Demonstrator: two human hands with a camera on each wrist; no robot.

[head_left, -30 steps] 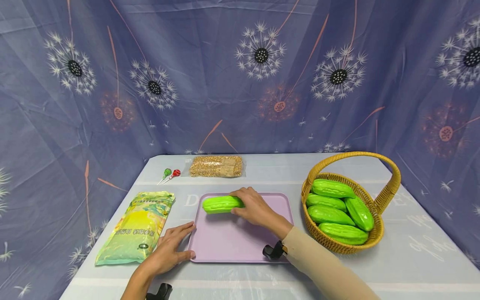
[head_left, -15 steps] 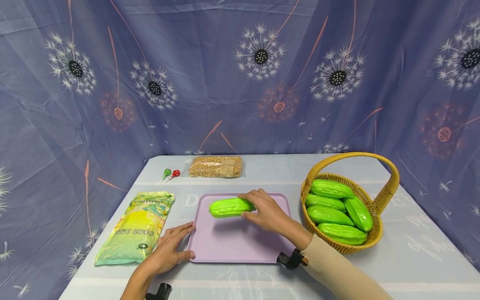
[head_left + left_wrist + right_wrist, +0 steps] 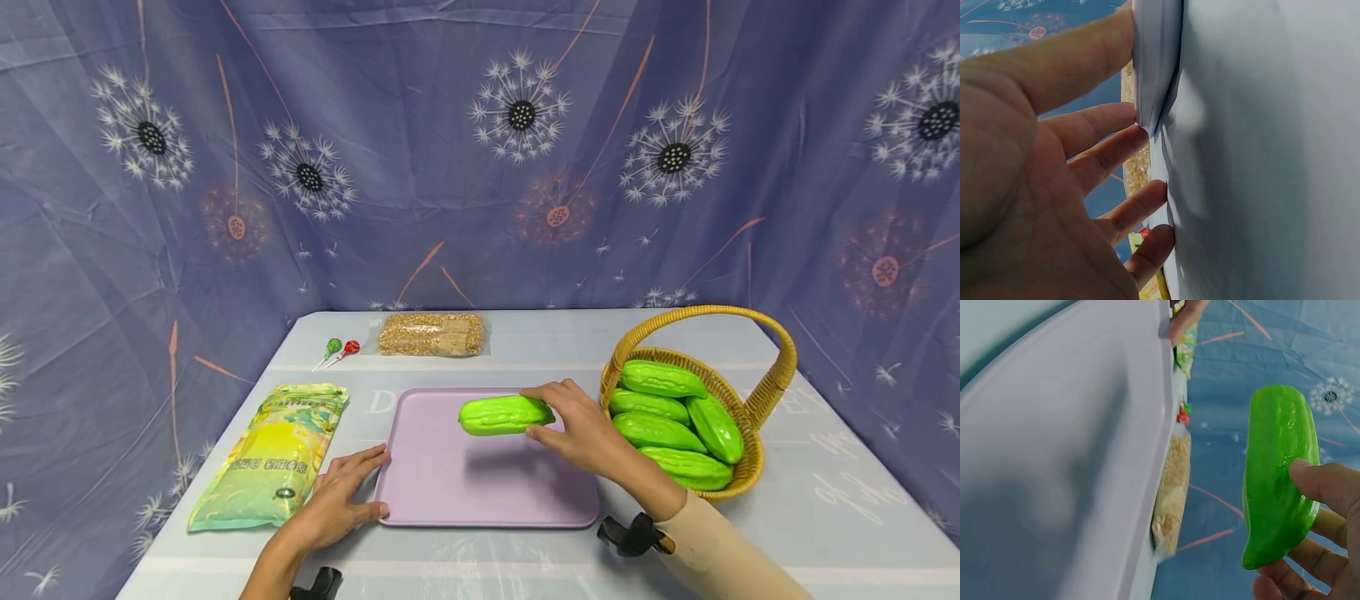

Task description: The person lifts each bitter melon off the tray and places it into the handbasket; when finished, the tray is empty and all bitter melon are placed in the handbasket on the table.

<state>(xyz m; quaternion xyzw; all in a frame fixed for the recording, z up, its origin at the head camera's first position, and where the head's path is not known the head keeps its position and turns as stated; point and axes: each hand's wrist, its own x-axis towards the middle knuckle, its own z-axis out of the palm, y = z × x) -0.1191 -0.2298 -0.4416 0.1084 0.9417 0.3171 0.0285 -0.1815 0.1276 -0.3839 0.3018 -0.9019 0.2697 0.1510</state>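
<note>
Holding the bumpy green plastic bitter gourd (image 3: 506, 414) by its right end, your right hand (image 3: 583, 428) has thumb and fingers curled round it; the gourd hangs lifted above the far right part of the flat lilac plastic tray (image 3: 450, 492), casting a shadow on it (the right wrist view shows clear air between gourd and tray). Your left hand (image 3: 339, 498) lies with straight fingers pressed on the tray's near left corner, steadying it without gripping.

By the look of it, the step in hand is carrying the gourd between the tray and the round woven yellow wicker basket (image 3: 752, 457) with its hoop handle, where four more green gourds (image 3: 660, 431) lie, just beside the tray's right edge. Which way it is bound cannot be read from this moment. Either way the next move calls for a firm hold while crossing the basket rim and passing under or beside the handle, with the left hand keeping the tray from sliding.

Writing: the yellow-green plastic food bag (image 3: 272, 454) left of the tray bears printed characters, too small to read. Pale capital letters on the tablecloth (image 3: 825, 517) beside the tray are mostly covered. The clear packet of tan grains (image 3: 432, 333) shows a label, unreadable.
</note>
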